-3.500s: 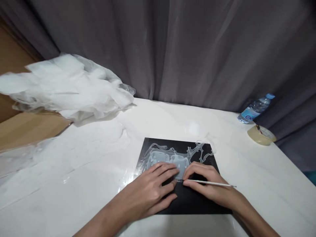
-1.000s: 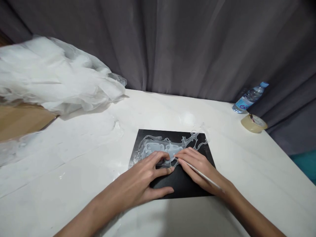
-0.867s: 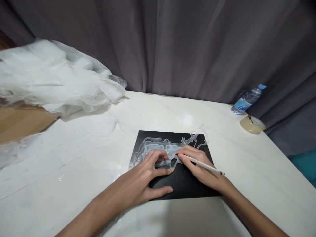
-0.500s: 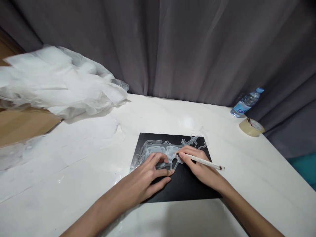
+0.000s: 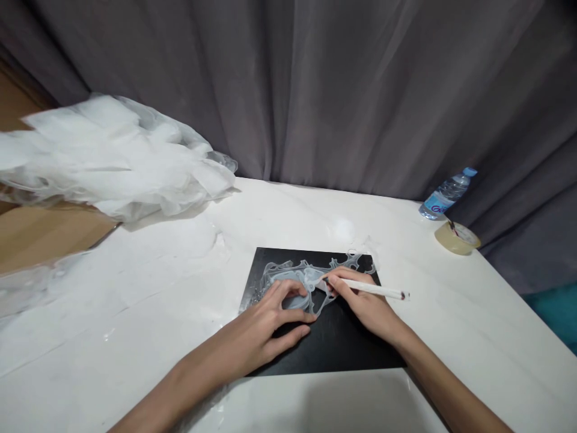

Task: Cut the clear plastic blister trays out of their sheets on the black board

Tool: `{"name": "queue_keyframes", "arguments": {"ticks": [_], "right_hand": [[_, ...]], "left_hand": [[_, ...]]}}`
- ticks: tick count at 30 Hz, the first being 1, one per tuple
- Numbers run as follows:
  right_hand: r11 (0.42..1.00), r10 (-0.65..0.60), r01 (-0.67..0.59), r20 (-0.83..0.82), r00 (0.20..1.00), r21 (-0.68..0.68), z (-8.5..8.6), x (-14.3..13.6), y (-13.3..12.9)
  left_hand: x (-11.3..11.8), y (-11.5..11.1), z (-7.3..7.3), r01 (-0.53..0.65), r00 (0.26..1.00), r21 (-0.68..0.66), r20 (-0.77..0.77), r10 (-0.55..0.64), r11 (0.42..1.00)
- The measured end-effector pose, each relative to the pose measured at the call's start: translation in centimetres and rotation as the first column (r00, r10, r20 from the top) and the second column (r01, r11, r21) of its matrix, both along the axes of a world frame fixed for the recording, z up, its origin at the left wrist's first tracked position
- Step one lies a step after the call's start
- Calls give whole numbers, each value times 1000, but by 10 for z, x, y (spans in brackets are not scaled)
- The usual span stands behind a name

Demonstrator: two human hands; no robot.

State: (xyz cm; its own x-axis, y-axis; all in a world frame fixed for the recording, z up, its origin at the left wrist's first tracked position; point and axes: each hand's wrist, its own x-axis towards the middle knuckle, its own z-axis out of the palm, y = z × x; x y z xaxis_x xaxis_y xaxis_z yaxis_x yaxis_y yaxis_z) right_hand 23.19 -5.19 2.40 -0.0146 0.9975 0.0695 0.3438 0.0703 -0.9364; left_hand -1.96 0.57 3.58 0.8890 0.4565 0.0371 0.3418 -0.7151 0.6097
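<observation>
A black rectangular mat (image 5: 342, 343) lies on the white table, with a translucent plastic sheet (image 5: 315, 276) on its upper part. Rounded frosted shapes and ragged, cut-looking edges show on the sheet. My left hand (image 5: 274, 316) rests over it, fingers apart and bent, tips pressing down on plastic and mat. In a pen grip, my right hand (image 5: 356, 294) is closed round a slim white pen-shaped tool (image 5: 383, 291). Its dark front end points left at the sheet; the very tip is too small to make out.
Crumpled white translucent plastic (image 5: 121, 156) is heaped at the back left, beside brown cardboard (image 5: 54, 234). A water bottle (image 5: 446, 195) and a roll of tape (image 5: 455, 239) stand at the right edge. Behind the table (image 5: 288, 210) hangs a grey curtain (image 5: 315, 90).
The frosted pieces of the sheet have shifted and tilted under my left hand. The tool lies a little flatter in my right hand. The whole view has moved slightly.
</observation>
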Motion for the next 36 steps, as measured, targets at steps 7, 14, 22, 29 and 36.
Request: {"name": "queue_keyframes", "arguments": {"ticks": [7, 14, 22, 29, 36], "right_hand": [[996, 23, -29, 74, 997, 88, 12, -7, -11], [979, 16, -42, 133, 991, 199, 13, -18, -18], [876, -73, -168, 467, 881, 453, 1, -25, -21], [864, -52, -209, 494, 868, 458, 1, -29, -23], [977, -106, 93, 56, 993, 191, 3, -28, -16]], "left_hand": [[9, 1, 4, -455, 869, -173, 127, 478, 874], [-4, 5, 26, -654, 756, -352, -275, 594, 670], [27, -12, -5, -303, 728, -910, -29, 685, 284], [33, -9, -9, -265, 596, -925, 65, 800, 272], [31, -10, -10, -308, 583, -904, 67, 810, 296]]}}
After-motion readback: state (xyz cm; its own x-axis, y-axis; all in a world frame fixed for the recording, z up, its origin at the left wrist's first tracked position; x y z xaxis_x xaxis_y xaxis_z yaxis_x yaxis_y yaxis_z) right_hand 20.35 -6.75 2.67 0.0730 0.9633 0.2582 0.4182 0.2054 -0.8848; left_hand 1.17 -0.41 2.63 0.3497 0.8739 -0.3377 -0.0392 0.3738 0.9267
